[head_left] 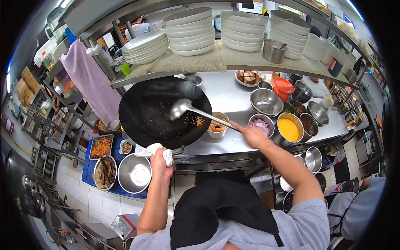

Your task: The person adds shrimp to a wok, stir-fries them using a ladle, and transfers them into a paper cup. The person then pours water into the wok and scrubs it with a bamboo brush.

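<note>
A large black wok (143, 112) is tilted over the steel counter, with a few food scraps on its inner surface. My left hand (160, 163) is closed on its near rim through a folded white cloth (155, 148). In my right hand (255, 136) is the long handle of a steel ladle (180, 109); its bowl is inside the wok. A small clump of browned food bits (199, 121) clings near the wok's right side. Just right of the wok, partly hidden by the ladle handle, stands a white tub (217, 134) with cooked food in it.
Right of my hand stand a bowl of chopped onion (261, 124), a pot of yellow liquid (290, 128) and a steel bowl (266, 101). Stacked white bowls (189, 33) fill the overhead shelf. A large steel bowl (134, 173) is at lower left. Another person (362, 208) stands at right.
</note>
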A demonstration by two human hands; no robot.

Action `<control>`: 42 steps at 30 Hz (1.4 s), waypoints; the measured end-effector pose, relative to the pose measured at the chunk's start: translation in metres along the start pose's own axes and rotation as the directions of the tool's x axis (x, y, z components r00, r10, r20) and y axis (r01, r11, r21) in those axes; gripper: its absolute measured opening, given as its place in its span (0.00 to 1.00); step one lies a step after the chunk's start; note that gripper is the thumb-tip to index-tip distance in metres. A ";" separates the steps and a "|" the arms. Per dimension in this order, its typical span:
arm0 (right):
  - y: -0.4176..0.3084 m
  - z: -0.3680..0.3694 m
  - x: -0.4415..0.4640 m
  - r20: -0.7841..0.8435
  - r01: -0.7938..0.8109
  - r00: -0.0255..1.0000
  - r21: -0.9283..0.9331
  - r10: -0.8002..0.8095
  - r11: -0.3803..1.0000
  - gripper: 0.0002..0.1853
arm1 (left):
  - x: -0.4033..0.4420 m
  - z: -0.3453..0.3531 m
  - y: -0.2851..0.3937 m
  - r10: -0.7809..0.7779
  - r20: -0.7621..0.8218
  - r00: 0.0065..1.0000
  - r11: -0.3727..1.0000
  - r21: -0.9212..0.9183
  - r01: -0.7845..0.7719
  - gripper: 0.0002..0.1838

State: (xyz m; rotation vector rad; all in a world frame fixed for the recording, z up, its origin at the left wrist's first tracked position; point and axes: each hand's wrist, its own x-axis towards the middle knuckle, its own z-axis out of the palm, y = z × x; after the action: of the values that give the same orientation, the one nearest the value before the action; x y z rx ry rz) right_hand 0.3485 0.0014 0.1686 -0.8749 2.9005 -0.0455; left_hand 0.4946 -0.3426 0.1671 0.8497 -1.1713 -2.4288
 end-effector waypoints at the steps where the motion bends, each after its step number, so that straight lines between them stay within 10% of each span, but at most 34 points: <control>1: 0.013 -0.005 -0.014 0.042 -0.007 0.999 -0.029 0.008 1.000 0.44 | 0.003 -0.003 0.003 -0.010 0.010 1.000 1.000 -0.005 0.010 0.03; 7: 0.101 -0.058 -0.068 -0.171 0.011 0.982 -0.352 -0.076 0.936 0.40 | 0.007 -0.012 0.002 0.007 0.024 1.000 1.000 0.023 -0.007 0.02; 16: 0.004 -0.007 -0.003 -0.092 -0.069 0.994 -0.052 0.064 0.996 0.42 | -0.002 -0.002 0.018 -0.048 0.003 0.999 0.999 0.012 0.048 0.03; 22: 0.077 -0.007 -0.056 0.026 -0.150 0.988 -0.043 0.151 0.988 0.42 | 0.011 -0.009 0.023 -0.017 -0.003 1.000 1.000 -0.001 0.017 0.04; 26: 0.125 -0.054 -0.058 -0.202 0.054 0.969 -0.394 -0.144 0.917 0.40 | 0.020 -0.008 0.013 0.009 -0.046 0.999 1.000 0.030 -0.008 0.04; 33: 0.095 -0.158 -0.073 -0.064 0.026 0.995 -0.549 -0.074 0.836 0.39 | 0.030 -0.004 0.002 0.084 -0.056 0.995 0.987 0.144 -0.075 0.06; 37: 0.083 -0.129 -0.097 -0.042 -0.069 0.997 -0.316 0.058 0.946 0.40 | 0.010 -0.012 0.002 0.026 -0.039 0.999 0.996 0.090 -0.023 0.05; 42: 0.036 0.050 -0.110 -0.008 -0.119 0.986 0.653 0.164 0.748 0.29 | -0.026 -0.033 0.018 -0.238 0.023 0.971 0.971 -0.022 0.238 0.03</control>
State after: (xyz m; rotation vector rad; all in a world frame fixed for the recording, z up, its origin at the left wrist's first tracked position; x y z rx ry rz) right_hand 0.4256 0.0918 0.1275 -0.5168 2.6594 -1.0233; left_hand 0.5362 -0.3600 0.1752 1.0134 -1.0996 -2.6413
